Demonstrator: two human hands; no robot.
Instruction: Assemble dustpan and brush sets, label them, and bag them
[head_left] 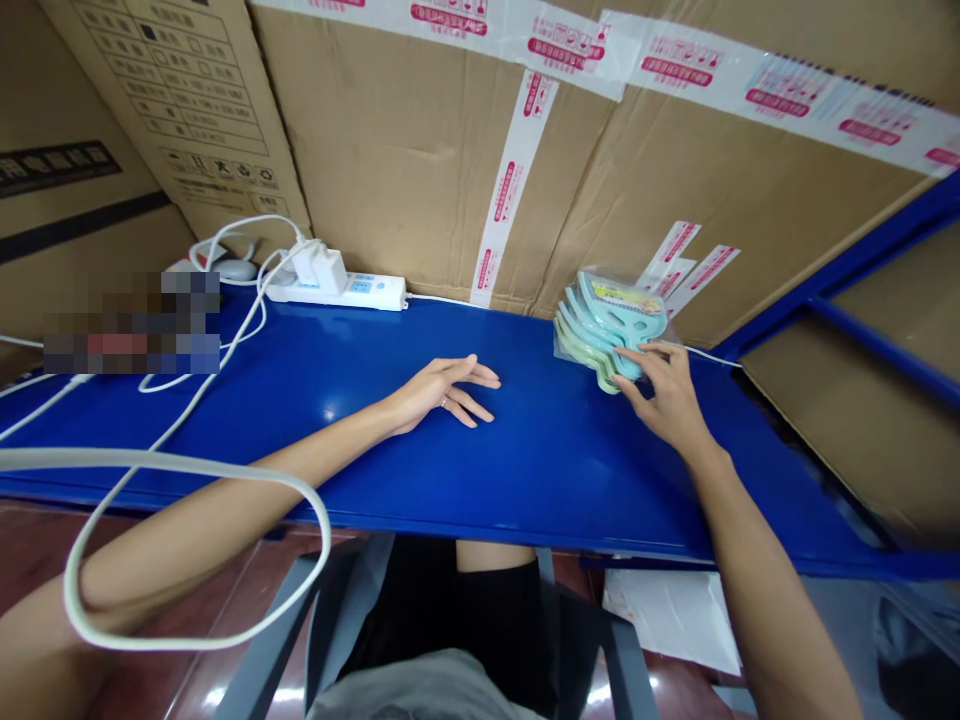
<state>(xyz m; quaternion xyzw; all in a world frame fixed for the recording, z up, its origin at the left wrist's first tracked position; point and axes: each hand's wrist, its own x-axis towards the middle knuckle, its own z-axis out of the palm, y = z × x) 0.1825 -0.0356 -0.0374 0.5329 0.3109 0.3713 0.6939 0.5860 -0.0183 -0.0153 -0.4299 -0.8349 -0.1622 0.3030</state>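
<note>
A pack of nested light blue and pale green plastic pieces (626,315) with cut-out holes, in clear wrapping, leans near the cardboard at the back right. What kind of pieces they are, I cannot tell. My right hand (664,395) grips the pack's lower right end, its thumb and forefinger curled about a blue piece. Left of the pack, my left hand (454,388) rests on its side on the blue tabletop (480,470), fingers stretched and apart. It holds nothing and wears a ring.
A white power strip (379,291) with plugged-in adapters lies at the back left. A thick white cable (322,540) loops in front of my left forearm. Taped cardboard (405,170) walls the back; a blue metal frame (847,265) stands at right. Blurred items sit far left.
</note>
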